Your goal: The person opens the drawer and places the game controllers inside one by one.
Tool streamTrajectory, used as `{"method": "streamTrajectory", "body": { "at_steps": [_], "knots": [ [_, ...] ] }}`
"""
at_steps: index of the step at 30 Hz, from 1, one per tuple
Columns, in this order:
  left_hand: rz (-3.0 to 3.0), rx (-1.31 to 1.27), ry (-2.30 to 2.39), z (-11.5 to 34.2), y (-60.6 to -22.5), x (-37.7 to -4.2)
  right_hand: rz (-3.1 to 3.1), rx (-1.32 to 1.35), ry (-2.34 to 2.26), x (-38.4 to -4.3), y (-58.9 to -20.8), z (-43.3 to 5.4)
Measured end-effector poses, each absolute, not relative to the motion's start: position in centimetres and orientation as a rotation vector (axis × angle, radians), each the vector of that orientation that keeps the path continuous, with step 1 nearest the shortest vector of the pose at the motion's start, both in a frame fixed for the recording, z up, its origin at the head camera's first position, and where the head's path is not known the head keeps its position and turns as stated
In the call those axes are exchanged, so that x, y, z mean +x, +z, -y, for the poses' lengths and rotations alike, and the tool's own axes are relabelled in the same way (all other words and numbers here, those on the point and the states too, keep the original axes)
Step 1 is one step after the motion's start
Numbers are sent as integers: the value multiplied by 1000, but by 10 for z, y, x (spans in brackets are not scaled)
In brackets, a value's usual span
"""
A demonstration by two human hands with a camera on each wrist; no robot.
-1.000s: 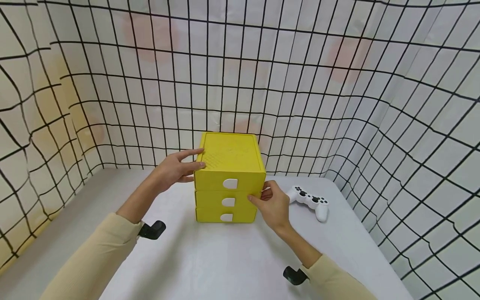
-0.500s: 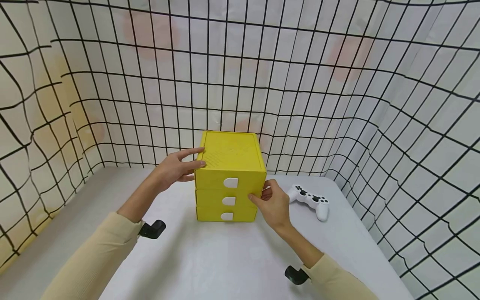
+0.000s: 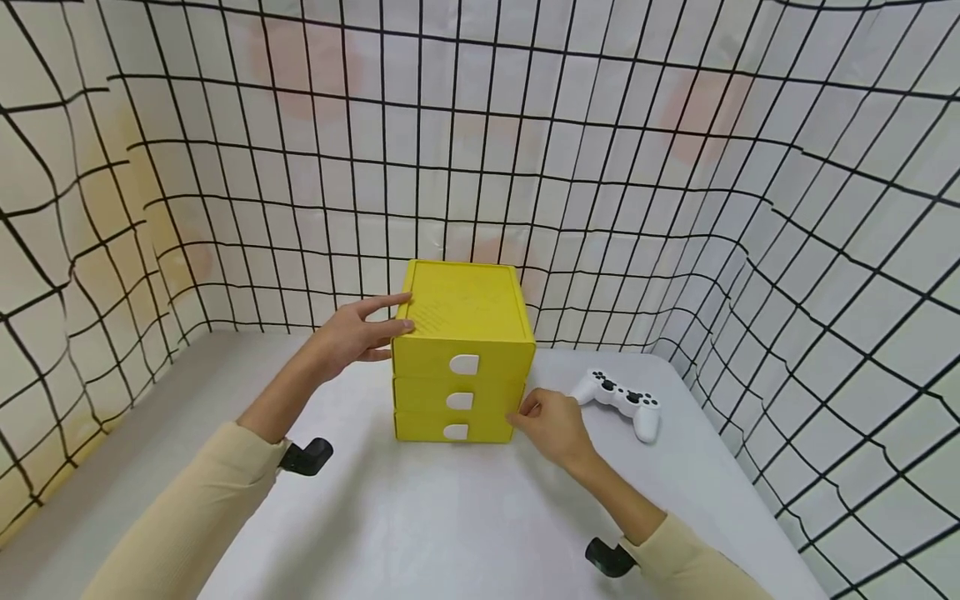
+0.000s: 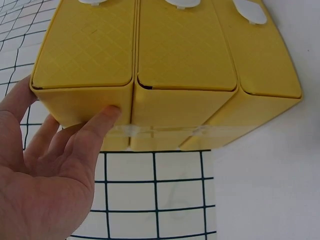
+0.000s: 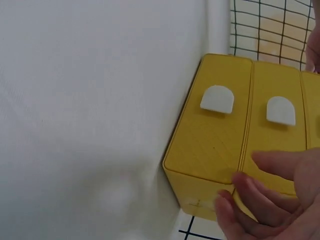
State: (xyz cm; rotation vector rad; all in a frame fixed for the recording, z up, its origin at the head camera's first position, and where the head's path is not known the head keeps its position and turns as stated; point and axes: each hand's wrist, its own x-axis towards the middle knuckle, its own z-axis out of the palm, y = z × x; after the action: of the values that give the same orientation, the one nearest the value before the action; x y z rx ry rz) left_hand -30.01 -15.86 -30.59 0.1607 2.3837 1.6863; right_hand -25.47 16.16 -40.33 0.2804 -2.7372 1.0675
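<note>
A yellow three-drawer box (image 3: pixel 465 308) stands on the table, a white tab handle (image 3: pixel 460 402) on each drawer front. All the drawers look pushed in. The left hand (image 3: pixel 347 343) rests at its upper left edge, some fingers on the top and others against the side; in the left wrist view the left hand (image 4: pixel 60 160) has a fingertip on that side wall. Near the lower right front edge is the right hand (image 3: pixel 553 427). The right wrist view has the right hand (image 5: pixel 270 200) bent loosely, thumb over the front and fingertips by the side, gripping nothing.
A white game controller (image 3: pixel 618 402) lies on the white tabletop (image 3: pixel 450 525), right of the box. Black netting (image 3: pixel 465 158) over pale sheets surrounds the table at the back and both sides, close behind the box.
The right hand has slid down along the box's right edge, from about the middle drawer toward the bottom one. The left hand keeps its place on the box.
</note>
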Motion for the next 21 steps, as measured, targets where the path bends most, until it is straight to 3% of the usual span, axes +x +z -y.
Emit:
{"method": "streamTrajectory", "body": {
  "at_steps": [13,21],
  "knots": [
    [-2357,170,1713,158,-306,-297,2804,610,1150,-252,-425,-127],
    [-2362,181,1716,160,-307,-297,2741,646,1155,-255,-432,-111]
  ]
}}
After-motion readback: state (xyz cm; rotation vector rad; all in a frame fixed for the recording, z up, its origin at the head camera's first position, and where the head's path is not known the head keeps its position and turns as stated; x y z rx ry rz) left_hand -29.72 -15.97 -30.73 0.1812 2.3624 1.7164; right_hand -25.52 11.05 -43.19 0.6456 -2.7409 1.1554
